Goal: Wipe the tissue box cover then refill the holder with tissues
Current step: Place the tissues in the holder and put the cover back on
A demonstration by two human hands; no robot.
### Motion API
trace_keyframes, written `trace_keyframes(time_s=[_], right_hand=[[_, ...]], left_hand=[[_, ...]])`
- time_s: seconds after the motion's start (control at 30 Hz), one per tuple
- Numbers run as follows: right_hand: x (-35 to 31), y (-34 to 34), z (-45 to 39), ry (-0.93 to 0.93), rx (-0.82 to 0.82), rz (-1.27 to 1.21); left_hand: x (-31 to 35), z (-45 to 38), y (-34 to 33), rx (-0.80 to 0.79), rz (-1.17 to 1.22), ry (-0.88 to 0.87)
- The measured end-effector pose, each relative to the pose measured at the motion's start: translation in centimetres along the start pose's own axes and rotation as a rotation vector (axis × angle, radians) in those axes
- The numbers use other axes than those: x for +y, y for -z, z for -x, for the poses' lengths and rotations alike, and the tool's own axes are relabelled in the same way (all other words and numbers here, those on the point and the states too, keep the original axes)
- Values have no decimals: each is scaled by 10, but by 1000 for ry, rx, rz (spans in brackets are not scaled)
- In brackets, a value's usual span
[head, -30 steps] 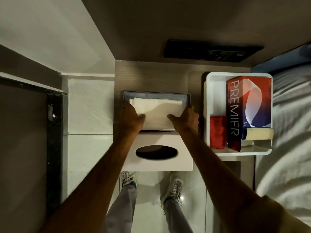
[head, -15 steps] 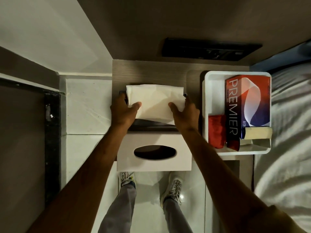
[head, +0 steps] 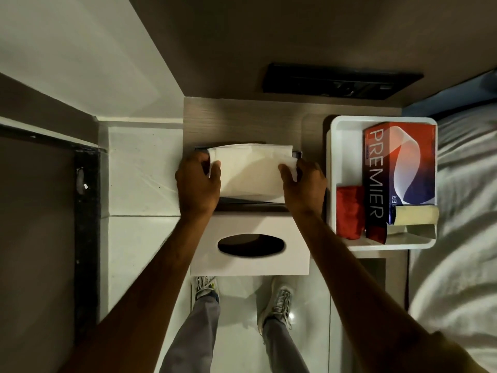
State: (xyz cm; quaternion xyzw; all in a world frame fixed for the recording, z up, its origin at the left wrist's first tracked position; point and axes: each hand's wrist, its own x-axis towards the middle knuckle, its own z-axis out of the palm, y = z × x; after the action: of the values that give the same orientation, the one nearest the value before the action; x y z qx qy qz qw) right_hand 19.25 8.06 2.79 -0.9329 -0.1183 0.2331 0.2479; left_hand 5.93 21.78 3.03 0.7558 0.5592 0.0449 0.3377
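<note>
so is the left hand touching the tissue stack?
Touching. Head view: left hand fingers wrap the left end of the tissue stack.

White tissues [head: 248, 170], white cover [head: 250, 265], red cloth [head: 349, 211], red-and-navy box [head: 398, 168], white tray [head: 333, 135].
</note>
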Motion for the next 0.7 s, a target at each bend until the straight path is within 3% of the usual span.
trace_keyframes(time_s=[0.2,0.33,0.47,0.57,0.63,0.7], right_hand=[[8,6,1,0,-25,-28],[9,6,3,37,-57,281],[7,6,17,257,78,414],[12,0,23,362,-134,416],[16,0,23,332,-204,393],[19,3,32,297,-92,329]], left_hand=[[-5,1,6,-18,23,33],[-9,2,4,-93,-59,50],[-8,16,2,26,-236,-146],[-16,25,-3,-98,-404,-400],[-21,29,-6,-202,-453,-435],[-27,38,-2,-178,-400,-393]])
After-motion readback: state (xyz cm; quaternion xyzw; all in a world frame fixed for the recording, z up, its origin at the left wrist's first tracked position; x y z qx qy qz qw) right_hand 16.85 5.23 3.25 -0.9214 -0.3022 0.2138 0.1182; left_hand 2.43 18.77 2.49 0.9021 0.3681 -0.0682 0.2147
